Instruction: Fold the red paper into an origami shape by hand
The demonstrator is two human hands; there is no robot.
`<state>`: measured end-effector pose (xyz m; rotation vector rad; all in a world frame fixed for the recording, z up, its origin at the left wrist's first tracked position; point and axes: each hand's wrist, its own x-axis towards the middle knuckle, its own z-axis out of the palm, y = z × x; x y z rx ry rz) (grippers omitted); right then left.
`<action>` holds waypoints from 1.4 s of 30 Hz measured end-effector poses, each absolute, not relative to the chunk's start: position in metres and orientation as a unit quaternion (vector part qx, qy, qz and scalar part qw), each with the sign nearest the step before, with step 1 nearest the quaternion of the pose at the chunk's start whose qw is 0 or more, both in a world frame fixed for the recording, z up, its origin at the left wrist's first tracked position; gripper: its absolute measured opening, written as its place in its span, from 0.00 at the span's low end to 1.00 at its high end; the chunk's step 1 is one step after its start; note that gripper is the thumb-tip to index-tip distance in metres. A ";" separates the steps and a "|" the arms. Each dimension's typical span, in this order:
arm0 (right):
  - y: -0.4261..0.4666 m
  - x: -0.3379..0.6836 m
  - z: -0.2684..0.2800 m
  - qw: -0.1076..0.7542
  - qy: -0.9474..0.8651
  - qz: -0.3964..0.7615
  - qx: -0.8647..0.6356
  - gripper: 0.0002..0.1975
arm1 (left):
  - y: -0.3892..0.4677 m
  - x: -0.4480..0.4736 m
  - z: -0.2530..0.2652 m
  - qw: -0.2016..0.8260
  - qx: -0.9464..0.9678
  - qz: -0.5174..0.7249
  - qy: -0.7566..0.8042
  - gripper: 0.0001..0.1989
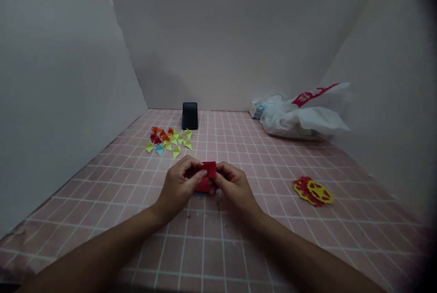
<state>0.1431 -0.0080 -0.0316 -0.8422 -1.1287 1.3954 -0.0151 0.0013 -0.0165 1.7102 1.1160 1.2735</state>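
Observation:
Between my two hands is a small piece of red paper (210, 169), held up near the middle of the table. My left hand (182, 179) pinches its left side, thumb in front. On the right edge, the thumb and fingers of my right hand (234, 182) are closed on the same paper. Just below it lies more red paper (203, 186), partly hidden by my fingers; I cannot tell whether it is a separate stack. Beyond my left hand sits a group of small folded paper pieces (167, 140) in yellow, orange, red and blue.
A dark phone (190, 116) leans upright at the back. At the back right, a white plastic bag (300, 120) lies beside a small box (253, 110). Red and yellow cut-out shapes (314, 191) lie to the right on the pink grid tablecloth (259, 247). Pale walls surround the table.

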 end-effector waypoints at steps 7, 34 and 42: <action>-0.009 0.144 -0.032 0.537 -0.512 0.565 -0.362 0.10 | -0.001 -0.016 -0.012 0.263 0.730 0.445 0.447 0.03; -0.009 0.147 -0.032 0.527 -0.570 0.500 -0.383 0.08 | 0.003 -0.017 -0.018 0.445 0.661 0.458 0.394 0.06; -0.008 0.148 -0.033 0.529 -0.596 0.470 -0.380 0.05 | 0.006 -0.017 -0.019 0.506 0.611 0.466 0.392 0.07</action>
